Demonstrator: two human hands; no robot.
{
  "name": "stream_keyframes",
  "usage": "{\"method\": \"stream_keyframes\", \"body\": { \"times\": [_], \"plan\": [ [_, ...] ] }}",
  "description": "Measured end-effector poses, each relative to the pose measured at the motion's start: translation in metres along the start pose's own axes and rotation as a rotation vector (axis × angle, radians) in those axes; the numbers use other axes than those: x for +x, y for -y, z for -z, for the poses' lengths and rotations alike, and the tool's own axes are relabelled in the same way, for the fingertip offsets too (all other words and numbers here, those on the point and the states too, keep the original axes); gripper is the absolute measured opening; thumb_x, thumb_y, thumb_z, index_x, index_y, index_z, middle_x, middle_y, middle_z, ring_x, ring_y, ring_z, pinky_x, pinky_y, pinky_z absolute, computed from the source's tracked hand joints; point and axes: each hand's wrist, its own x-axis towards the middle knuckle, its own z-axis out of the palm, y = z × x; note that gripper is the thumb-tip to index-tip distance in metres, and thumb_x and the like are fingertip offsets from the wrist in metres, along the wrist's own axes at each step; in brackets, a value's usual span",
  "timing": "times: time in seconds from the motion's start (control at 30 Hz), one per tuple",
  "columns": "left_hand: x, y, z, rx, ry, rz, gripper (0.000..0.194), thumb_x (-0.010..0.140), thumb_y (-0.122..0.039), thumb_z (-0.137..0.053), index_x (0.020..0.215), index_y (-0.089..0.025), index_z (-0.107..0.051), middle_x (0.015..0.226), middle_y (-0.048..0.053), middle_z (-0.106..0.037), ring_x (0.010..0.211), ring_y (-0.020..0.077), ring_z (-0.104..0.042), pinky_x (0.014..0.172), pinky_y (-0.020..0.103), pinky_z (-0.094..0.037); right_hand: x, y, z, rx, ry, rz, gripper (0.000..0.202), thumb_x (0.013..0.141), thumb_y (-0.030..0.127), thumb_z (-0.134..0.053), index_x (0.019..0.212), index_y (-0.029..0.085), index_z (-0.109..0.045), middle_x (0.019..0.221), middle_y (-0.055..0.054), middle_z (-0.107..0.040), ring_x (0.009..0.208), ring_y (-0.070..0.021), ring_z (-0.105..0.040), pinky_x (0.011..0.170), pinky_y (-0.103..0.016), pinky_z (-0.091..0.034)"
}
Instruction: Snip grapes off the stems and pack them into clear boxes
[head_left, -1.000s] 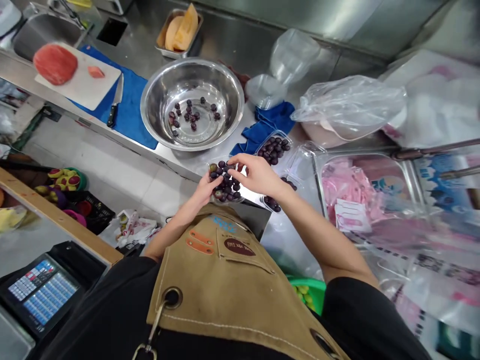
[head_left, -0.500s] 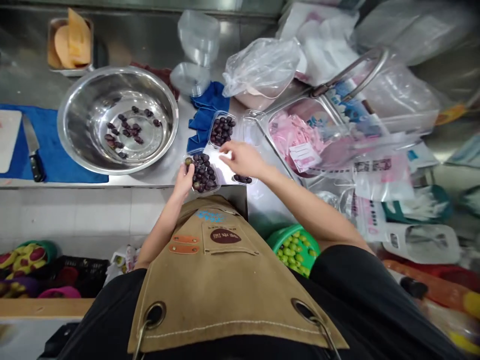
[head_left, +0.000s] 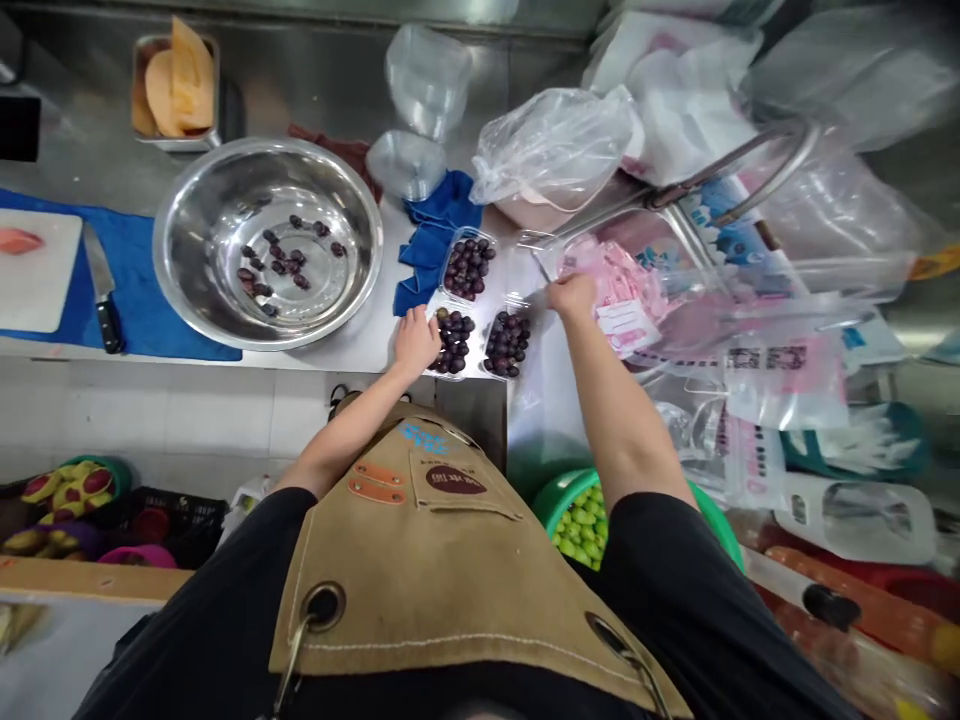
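Observation:
My left hand [head_left: 417, 342] grips the left side of a clear plastic container of dark grapes [head_left: 454, 345] at the counter's front edge. A second container of dark grapes [head_left: 508, 345] stands just right of it, and a third container of grapes [head_left: 469, 267] is behind them. My right hand [head_left: 574, 297] is at the sink's left edge, fingers curled, beside a clear empty container [head_left: 523, 268]; what is in its fingertips is hidden. A large steel bowl [head_left: 180, 290] with several loose dark grapes [head_left: 289, 262] stands to the left.
A knife [head_left: 105, 295] and a white cutting board [head_left: 37, 270] lie on a blue cloth [head_left: 142, 320] at left. Clear empty tubs [head_left: 427, 80] stand behind. Pink packaging [head_left: 619, 285] fills the sink at right. Below is a green basket of green fruit [head_left: 581, 525].
The container by my left hand has shifted right, beside the other one. My right hand has moved right, away from above the containers. The camera view has shifted left.

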Motion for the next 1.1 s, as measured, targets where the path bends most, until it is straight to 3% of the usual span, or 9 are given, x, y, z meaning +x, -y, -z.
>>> {"method": "stream_keyframes", "body": {
  "times": [0.13,0.23,0.3,0.4,0.53,0.67,0.83,0.93,1.1],
  "plan": [
    [-0.007,-0.001,0.031,-0.187,-0.016,-0.092,0.026,0.094,-0.014,-0.076,0.119,-0.014,-0.067,0.135,0.025,-0.069,0.14,0.0418,-0.062,0.128,0.057,-0.041,-0.014,0.003,0.032,-0.014,-0.081,-0.104,0.026,0.084,0.003,-0.057,0.087,0.005,-0.083,0.095,-0.035,-0.08,0.089,-0.0312,-0.078,0.075,-0.042,-0.048],
    [-0.023,-0.002,0.07,-0.35,0.096,-0.145,0.026,0.093,-0.022,-0.082,0.116,-0.02,-0.069,0.121,0.014,-0.075,0.107,0.0318,-0.076,0.099,0.046,-0.063,-0.045,0.027,0.043,0.162,-0.33,-0.07,0.023,0.076,0.006,-0.066,0.062,0.024,-0.065,0.078,-0.021,-0.078,0.073,-0.0285,-0.073,0.076,-0.046,-0.051],
    [-0.033,-0.002,0.099,-0.578,0.157,-0.14,0.038,0.093,-0.028,-0.084,0.126,-0.023,-0.067,0.124,0.013,-0.075,0.1,0.0283,-0.078,0.084,0.041,-0.066,-0.08,0.062,0.041,0.368,-0.38,0.056,0.02,0.074,0.013,-0.07,0.065,0.027,-0.06,0.071,-0.012,-0.075,0.065,-0.0257,-0.069,0.073,-0.045,-0.055],
    [-0.034,0.009,0.147,-0.852,0.086,-0.087,0.067,0.087,-0.031,-0.092,0.144,-0.026,-0.057,0.138,0.015,-0.07,0.116,0.0294,-0.076,0.086,0.04,-0.067,-0.138,0.139,0.032,0.565,-0.223,0.36,0.006,0.079,0.028,-0.073,0.083,0.025,-0.07,0.074,-0.006,-0.073,0.065,-0.0226,-0.069,0.07,-0.041,-0.059],
    [-0.015,0.048,0.216,-0.931,-0.171,0.069,0.054,0.093,-0.03,-0.084,0.14,-0.026,-0.057,0.129,0.012,-0.072,0.101,0.0232,-0.078,0.075,0.033,-0.065,-0.177,0.248,0.018,0.662,0.104,0.721,0.018,0.088,0.039,-0.073,0.092,0.023,-0.071,0.078,-0.002,-0.071,0.066,-0.0163,-0.065,0.067,-0.033,-0.057],
    [-0.001,0.089,0.279,-0.982,-0.329,0.128,0.049,0.092,-0.02,-0.073,0.139,-0.025,-0.058,0.109,0.007,-0.078,0.083,0.019,-0.077,0.075,0.031,-0.063,-0.151,0.333,-0.022,0.713,0.456,0.879,0.033,0.094,0.054,-0.072,0.101,0.022,-0.073,0.093,-0.006,-0.073,0.08,-0.0185,-0.068,0.074,-0.035,-0.059],
    [-0.001,0.126,0.331,-1.022,-0.539,0.199,0.053,0.079,-0.019,-0.066,0.131,-0.025,-0.056,0.09,0.001,-0.077,0.066,0.016,-0.073,0.062,0.026,-0.058,-0.072,0.401,-0.112,0.37,0.136,0.709,0.069,0.103,0.066,-0.056,0.149,0.016,-0.06,0.149,-0.025,-0.061,0.135,-0.0384,-0.058,0.11,-0.058,-0.052],
    [0.0,0.143,0.345,-1.046,-0.541,0.273,0.054,0.072,-0.019,-0.065,0.125,-0.024,-0.056,0.087,-0.001,-0.078,0.061,0.0149,-0.072,0.056,0.024,-0.055,-0.038,0.421,-0.149,0.053,0.089,0.641,0.08,0.1,0.064,-0.06,0.158,0.009,-0.052,0.16,-0.033,-0.049,0.145,-0.0487,-0.045,0.117,-0.068,-0.042],
    [0.008,0.161,0.353,-1.097,-0.472,0.338,0.053,0.069,-0.019,-0.063,0.121,-0.023,-0.056,0.085,-0.002,-0.077,0.058,0.0147,-0.071,0.054,0.024,-0.055,-0.048,0.453,-0.173,-0.031,0.142,0.747,0.065,0.107,0.058,-0.051,0.155,0.016,-0.055,0.151,-0.025,-0.055,0.141,-0.0432,-0.048,0.118,-0.061,-0.044]
  ]
}}
